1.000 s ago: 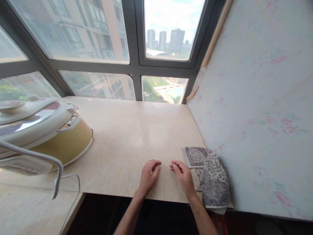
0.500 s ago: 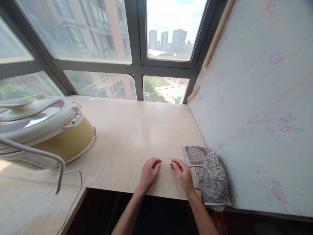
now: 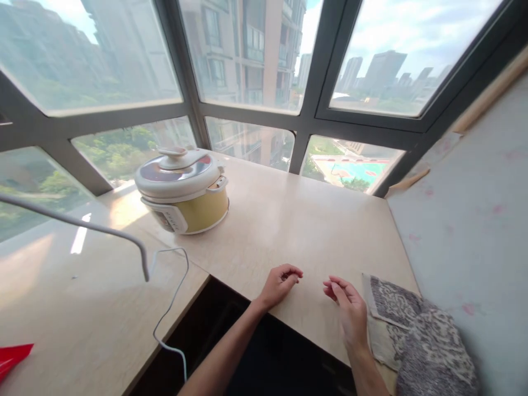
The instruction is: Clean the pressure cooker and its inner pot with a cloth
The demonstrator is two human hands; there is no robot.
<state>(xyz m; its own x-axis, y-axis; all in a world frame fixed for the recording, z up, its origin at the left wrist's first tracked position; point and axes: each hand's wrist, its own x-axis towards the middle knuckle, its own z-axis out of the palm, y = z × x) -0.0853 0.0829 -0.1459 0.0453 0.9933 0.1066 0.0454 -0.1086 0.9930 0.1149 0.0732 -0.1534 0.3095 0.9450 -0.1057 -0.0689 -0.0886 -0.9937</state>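
Note:
My left hand (image 3: pixel 282 286) rests at the counter's front edge, fingers loosely curled, with a gap showing between them and the thumb. Nothing is visible in it. A short way to its right, my right hand (image 3: pixel 348 308) is held the same way, open and half curled, the thumb close to the fingers. The two hands do not touch each other. Just right of my right hand lies a folded grey and beige patterned towel (image 3: pixel 433 341) on the counter (image 3: pixel 289 220).
A yellow and white electric cooker (image 3: pixel 185 192) with a glass lid stands left of centre. A thick grey curved rod (image 3: pixel 103 228) and a thin white cable (image 3: pixel 171 308) are at left. A red item (image 3: pixel 14 357) lies lower left. Windows and a flowered wall (image 3: pixel 474 247) border the counter.
My view has turned left, so the cooker, hands and towel appear farther right. The whole cooker and the red item have come into view. My hands remain near the counter edge, slightly farther apart.

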